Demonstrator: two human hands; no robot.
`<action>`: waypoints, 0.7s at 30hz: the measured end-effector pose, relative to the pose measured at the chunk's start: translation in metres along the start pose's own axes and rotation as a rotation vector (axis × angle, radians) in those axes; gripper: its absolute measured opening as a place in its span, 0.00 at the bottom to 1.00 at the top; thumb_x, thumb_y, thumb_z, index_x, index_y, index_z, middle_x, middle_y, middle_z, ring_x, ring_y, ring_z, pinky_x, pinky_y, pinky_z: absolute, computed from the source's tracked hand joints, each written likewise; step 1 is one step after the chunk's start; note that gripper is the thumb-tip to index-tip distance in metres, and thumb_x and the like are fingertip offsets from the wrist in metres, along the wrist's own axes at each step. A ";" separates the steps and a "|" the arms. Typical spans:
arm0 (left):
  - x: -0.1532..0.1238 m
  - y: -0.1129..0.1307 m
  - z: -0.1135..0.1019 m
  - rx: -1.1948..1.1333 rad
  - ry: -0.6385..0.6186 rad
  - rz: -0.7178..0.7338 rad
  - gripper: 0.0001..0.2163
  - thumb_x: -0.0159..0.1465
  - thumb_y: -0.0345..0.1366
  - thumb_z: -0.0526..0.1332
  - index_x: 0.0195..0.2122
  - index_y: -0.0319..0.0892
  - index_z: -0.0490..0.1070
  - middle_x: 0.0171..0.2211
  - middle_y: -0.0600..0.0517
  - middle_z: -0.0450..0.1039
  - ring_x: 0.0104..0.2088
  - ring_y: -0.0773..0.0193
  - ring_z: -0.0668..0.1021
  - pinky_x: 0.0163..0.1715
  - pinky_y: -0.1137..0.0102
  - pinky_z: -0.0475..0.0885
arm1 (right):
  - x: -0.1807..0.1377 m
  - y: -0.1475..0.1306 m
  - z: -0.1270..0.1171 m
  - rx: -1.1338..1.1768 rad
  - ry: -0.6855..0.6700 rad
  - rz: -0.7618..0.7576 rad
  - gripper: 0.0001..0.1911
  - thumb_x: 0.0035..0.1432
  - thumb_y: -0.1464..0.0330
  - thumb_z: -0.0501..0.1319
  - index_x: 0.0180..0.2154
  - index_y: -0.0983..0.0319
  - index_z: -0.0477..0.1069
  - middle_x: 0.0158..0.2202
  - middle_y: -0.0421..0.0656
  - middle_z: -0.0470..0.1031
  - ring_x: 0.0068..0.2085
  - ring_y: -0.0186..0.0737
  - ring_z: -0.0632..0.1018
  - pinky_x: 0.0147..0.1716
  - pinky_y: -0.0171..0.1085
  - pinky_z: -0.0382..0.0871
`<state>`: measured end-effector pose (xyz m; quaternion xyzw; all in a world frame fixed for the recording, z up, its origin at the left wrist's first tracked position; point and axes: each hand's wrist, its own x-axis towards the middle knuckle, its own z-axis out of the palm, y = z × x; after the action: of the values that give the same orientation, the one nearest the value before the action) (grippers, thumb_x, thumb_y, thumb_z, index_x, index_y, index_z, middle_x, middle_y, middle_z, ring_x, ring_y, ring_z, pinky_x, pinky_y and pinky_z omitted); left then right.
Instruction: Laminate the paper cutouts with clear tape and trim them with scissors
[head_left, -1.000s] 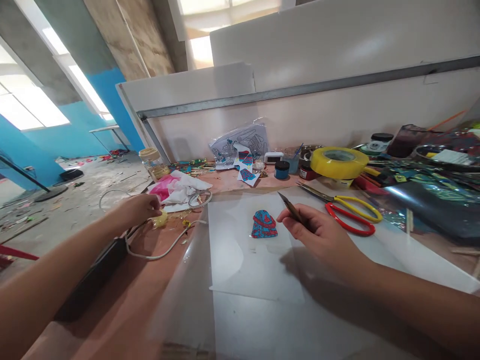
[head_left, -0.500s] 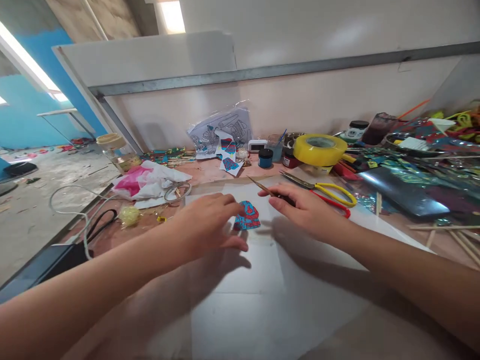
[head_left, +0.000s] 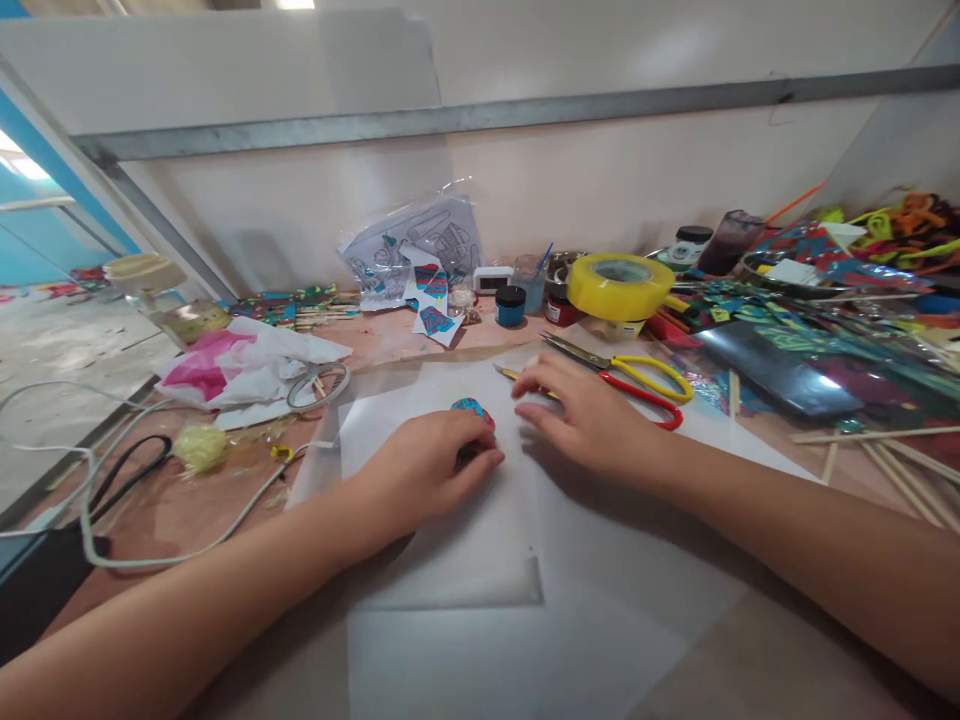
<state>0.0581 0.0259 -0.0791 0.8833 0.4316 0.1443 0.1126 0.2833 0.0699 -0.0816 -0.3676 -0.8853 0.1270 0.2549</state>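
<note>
I've laid the knife [head_left: 508, 373] near the paper's [head_left: 442, 660] far edge, right hand [head_left: 589, 415] spread; left hand's [head_left: 424, 455] grip I can't tell.

Soft shadows spread beneath the right hand [head_left: 585, 415].
</note>
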 end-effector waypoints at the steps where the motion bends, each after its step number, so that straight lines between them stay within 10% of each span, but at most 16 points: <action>1: 0.000 -0.003 -0.001 -0.071 -0.005 -0.027 0.07 0.70 0.37 0.59 0.39 0.43 0.76 0.34 0.52 0.80 0.32 0.63 0.79 0.32 0.70 0.69 | -0.001 -0.005 -0.001 0.058 -0.046 -0.043 0.08 0.68 0.68 0.58 0.44 0.60 0.75 0.46 0.49 0.78 0.49 0.50 0.78 0.52 0.46 0.70; 8: 0.006 -0.014 -0.007 -0.332 -0.059 -0.132 0.07 0.66 0.38 0.62 0.33 0.44 0.78 0.28 0.56 0.78 0.28 0.66 0.76 0.30 0.72 0.64 | 0.001 -0.013 0.000 0.276 -0.341 0.087 0.19 0.55 0.59 0.74 0.47 0.57 0.79 0.45 0.44 0.80 0.46 0.48 0.79 0.45 0.42 0.71; 14: 0.011 -0.019 -0.006 -0.421 -0.124 -0.188 0.08 0.64 0.40 0.63 0.30 0.44 0.78 0.25 0.58 0.76 0.27 0.66 0.74 0.28 0.72 0.63 | 0.004 -0.013 0.006 0.205 -0.324 0.008 0.05 0.62 0.67 0.67 0.39 0.57 0.82 0.40 0.43 0.79 0.41 0.44 0.78 0.42 0.40 0.70; 21: 0.011 -0.019 -0.006 -0.357 -0.136 -0.169 0.09 0.66 0.39 0.60 0.31 0.44 0.74 0.25 0.58 0.72 0.27 0.66 0.72 0.30 0.71 0.62 | -0.005 -0.010 0.013 0.060 -0.259 0.012 0.16 0.57 0.65 0.73 0.43 0.60 0.71 0.43 0.45 0.76 0.42 0.45 0.76 0.40 0.40 0.68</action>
<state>0.0485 0.0462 -0.0775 0.8176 0.4632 0.1487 0.3080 0.2736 0.0592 -0.0899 -0.3459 -0.9043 0.2013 0.1487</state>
